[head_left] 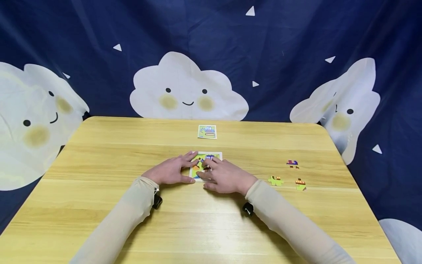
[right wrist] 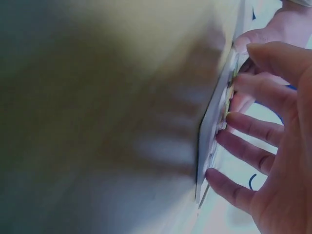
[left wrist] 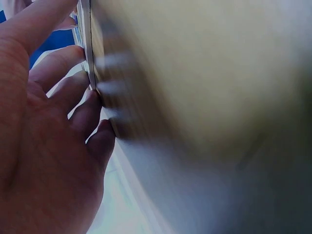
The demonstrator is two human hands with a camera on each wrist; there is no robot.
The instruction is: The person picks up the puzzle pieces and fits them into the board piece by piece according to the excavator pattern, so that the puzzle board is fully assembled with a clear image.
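A jigsaw puzzle board point(head_left: 211, 152) with a white rim and a bright picture lies flat on the table, partly covered by both hands. My left hand point(head_left: 169, 171) rests along its left side, thumb at the near left corner and fingers spread over the far left part. My right hand point(head_left: 228, 176) lies over the right part, its fingertips touching the pieces inside the rim. In the right wrist view the right fingers point(right wrist: 246, 148) are extended and press on the board's surface. Whether a loose piece lies under them is hidden.
Three loose puzzle pieces lie to the right: a purple-and-red one point(head_left: 292, 163), a green one point(head_left: 275, 180) and a green-and-orange one point(head_left: 300, 184). Behind the board lies a small picture card point(head_left: 207, 132). A dark blue curtain point(head_left: 273, 44) hangs behind the wooden table point(head_left: 132, 135).
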